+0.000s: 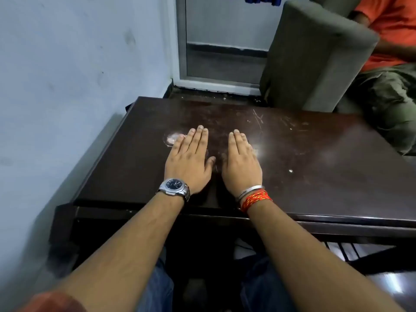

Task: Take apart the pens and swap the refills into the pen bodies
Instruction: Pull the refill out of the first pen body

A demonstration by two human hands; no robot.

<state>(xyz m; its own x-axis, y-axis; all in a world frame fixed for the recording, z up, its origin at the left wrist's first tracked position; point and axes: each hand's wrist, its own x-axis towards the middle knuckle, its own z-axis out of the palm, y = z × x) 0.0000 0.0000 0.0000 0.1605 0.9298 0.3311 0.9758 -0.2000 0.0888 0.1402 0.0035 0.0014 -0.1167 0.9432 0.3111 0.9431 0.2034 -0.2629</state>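
Observation:
My left hand (190, 161) lies flat, palm down, on the dark wooden table (315, 158), with a steel watch on its wrist. My right hand (242, 164) lies flat beside it, a hand's width to the right, wearing a metal bangle and a red-orange thread at the wrist. Both hands hold nothing and their fingers are stretched out forward. No pen, refill or pen body shows anywhere in the head view.
A whitish worn spot (172, 138) marks the table near my left fingertips. A pale wall (67, 75) runs along the table's left side. A grey padded chair (315, 57) stands beyond the far right corner, and a person in an orange shirt (391, 30) sits there.

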